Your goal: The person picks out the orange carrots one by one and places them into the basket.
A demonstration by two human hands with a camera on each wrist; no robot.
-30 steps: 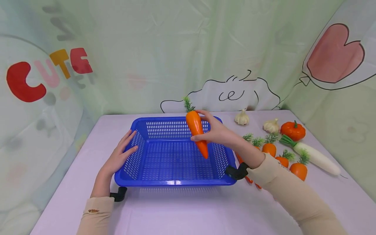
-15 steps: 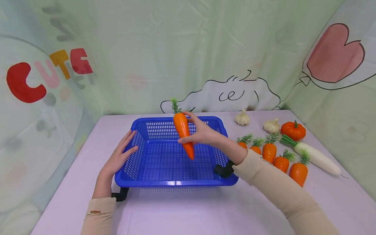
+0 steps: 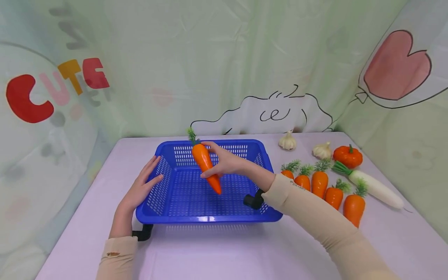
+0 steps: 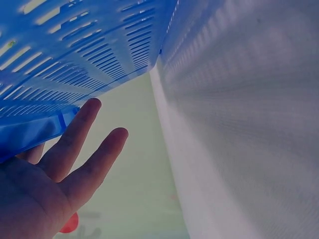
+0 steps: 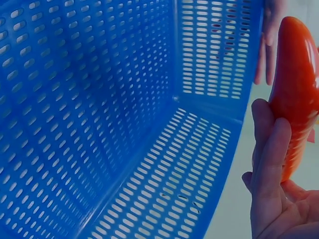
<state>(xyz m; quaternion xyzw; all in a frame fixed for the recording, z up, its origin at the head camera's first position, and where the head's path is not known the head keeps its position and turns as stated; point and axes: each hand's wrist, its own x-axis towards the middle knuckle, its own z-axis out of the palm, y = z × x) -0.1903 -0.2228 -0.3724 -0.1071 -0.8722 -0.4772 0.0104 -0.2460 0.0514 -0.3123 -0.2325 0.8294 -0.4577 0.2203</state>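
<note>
My right hand (image 3: 224, 160) pinches an orange toy carrot (image 3: 202, 155) with a green leafy top, thumb on one side and fingers on the other. The carrot hangs tilted over the blue plastic basket (image 3: 206, 219), its tip pointing down toward the front right. In the right wrist view the carrot (image 5: 296, 74) lies against the fingers, beside the basket's slotted wall (image 5: 169, 169). My left hand (image 3: 138, 188) rests at the basket's left rim. The left wrist view shows its fingers (image 4: 99, 164) extended along the outside of the basket wall (image 4: 94, 55).
To the right of the basket lie several more carrots (image 3: 319, 183) in a row, partly behind the right sleeve. Beyond them are a white radish (image 3: 379, 189), a small pumpkin (image 3: 347, 157) and two garlic bulbs (image 3: 287, 141). A printed curtain (image 3: 210, 70) hangs behind the table.
My right hand has carried the carrot leftward across the basket and slightly lower, tilting it more. More of the carrots on the right now show. The left hand stays at the rim.
</note>
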